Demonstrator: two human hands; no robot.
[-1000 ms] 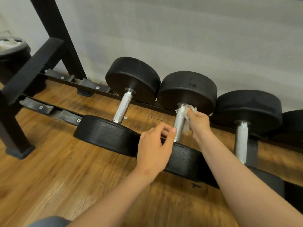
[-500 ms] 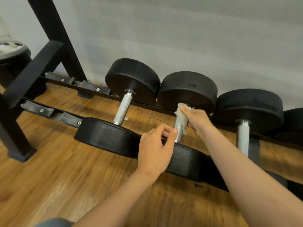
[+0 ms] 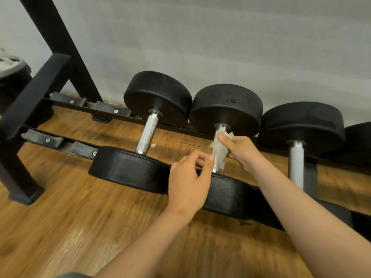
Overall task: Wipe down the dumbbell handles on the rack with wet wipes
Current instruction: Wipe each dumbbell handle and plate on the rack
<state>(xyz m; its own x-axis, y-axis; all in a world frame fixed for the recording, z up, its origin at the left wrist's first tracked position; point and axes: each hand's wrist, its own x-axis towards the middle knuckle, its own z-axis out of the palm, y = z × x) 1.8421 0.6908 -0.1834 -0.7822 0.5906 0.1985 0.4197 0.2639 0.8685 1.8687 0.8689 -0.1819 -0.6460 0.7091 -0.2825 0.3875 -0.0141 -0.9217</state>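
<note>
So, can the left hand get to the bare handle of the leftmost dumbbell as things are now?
Probably yes. The left hand pinches the middle handle just beside the leftmost handle, and nothing stands between them. It would have to let go first.

Side by side on rack (image 3: 34, 97), before wall (image 3: 220, 37): left dumbbell (image 3: 147, 133), middle dumbbell (image 3: 226, 105) with wipe (image 3: 218, 149) round handle (image 3: 215, 167), right dumbbell (image 3: 301, 121).

Head view, close above rack (image 3: 35, 97)

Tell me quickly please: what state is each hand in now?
Left hand: pinches the middle dumbbell handle, low down.
Right hand: grips the wet wipe against that handle.
</note>
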